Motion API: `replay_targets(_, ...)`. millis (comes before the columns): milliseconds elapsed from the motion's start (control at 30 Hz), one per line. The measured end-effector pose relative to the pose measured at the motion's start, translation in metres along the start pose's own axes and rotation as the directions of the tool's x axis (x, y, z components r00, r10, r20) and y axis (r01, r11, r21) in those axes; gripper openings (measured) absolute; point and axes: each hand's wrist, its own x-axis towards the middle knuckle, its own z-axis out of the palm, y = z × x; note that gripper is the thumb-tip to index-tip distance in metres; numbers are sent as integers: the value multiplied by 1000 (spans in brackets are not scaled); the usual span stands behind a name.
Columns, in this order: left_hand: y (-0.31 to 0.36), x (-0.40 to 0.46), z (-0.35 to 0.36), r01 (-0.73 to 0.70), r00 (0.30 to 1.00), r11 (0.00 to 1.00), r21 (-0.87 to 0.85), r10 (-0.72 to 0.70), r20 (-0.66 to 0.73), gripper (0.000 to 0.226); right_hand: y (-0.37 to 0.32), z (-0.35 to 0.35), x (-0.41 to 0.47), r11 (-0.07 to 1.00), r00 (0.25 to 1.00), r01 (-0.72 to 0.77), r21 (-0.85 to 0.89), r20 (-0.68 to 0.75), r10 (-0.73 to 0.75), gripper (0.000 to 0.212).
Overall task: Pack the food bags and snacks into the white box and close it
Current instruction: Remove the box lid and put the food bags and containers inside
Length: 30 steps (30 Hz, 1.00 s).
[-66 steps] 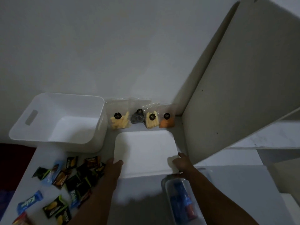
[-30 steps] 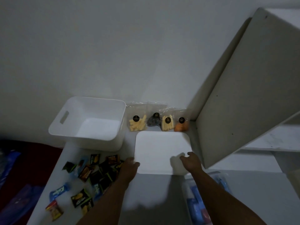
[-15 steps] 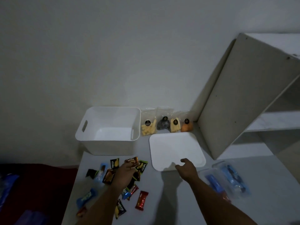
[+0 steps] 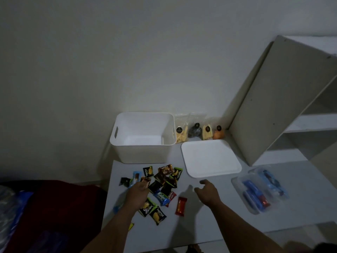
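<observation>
The white box (image 4: 144, 137) stands open and empty at the back of the table. Its flat lid (image 4: 210, 157) lies on the table to the right of it. Several clear food bags (image 4: 198, 132) lean against the wall behind the lid. In front of the box lies a loose pile of snack packets (image 4: 164, 185), with a red bar (image 4: 181, 205) a little apart. My left hand (image 4: 138, 193) is down on the left part of the pile, fingers curled over a packet. My right hand (image 4: 207, 191) hovers just before the lid, fingers relaxed and holding nothing.
Two clear pouches with blue items (image 4: 260, 192) lie at the right of the table. A white shelf unit (image 4: 284, 99) stands at the back right. Dark red cloth (image 4: 60, 207) lies beyond the table's left edge.
Both hands have let go of the lid, which now lies flat. My left hand went left onto the snack pile; my right hand drew back off the lid.
</observation>
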Motion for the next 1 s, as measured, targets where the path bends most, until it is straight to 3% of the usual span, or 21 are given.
replay_targets(367, 81, 21, 38, -201, 970, 977, -65, 208, 125, 23, -44, -39, 23, 997, 992, 59, 57, -117, -52, 52)
replay_targets(633, 139, 72, 95, -210, 962, 974, -85, 222, 158, 48, -71, -86, 93, 980, 986, 70, 184, -164, -40, 46)
replay_targets(867, 181, 150, 159, -95, 995, 994, -53, 93, -40, 76, -94, -112, 209, 941, 996, 41, 337, -93, -9, 51)
replay_targets(1000, 201, 202, 193, 29, 983, 991, -130, -52, -178, 93, -102, -100, 267, 921, 994, -24, 390, 106, -19, 57)
